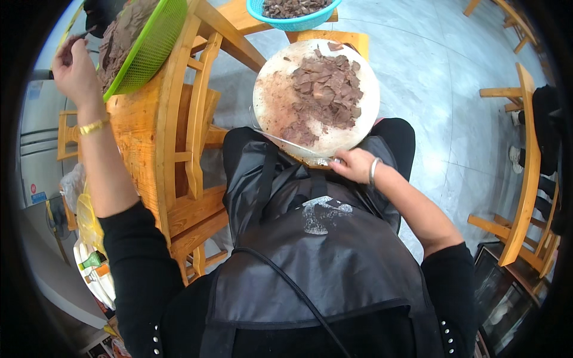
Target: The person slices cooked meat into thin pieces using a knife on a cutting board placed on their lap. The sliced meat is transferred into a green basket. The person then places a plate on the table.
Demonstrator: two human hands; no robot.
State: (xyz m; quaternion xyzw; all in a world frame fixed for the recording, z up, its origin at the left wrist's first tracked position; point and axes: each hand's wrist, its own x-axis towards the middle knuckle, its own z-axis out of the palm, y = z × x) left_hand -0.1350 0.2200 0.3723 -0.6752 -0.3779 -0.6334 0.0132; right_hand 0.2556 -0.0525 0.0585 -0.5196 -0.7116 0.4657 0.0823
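My left hand [77,74] is raised at the far left, its fingers closed round a dark brown piece of what looks like cooked meat [70,48]. It is just beside a green mesh basket [149,56] heaped with brown slices [126,39]. In my right hand [355,166] is the handle of a knife [296,147], the blade lying along the near edge of a round white chopping board [271,89]. A pile of thin brown meat slices [328,89] covers the board's middle and right. Brown smears and crumbs mark its left part.
A blue basket [298,22] with dark pieces stands beyond the board. The green basket is on a wooden table [134,131], with a wooden chair [197,113] between it and my legs. More wooden chairs [525,161] and a person's legs are at the right.
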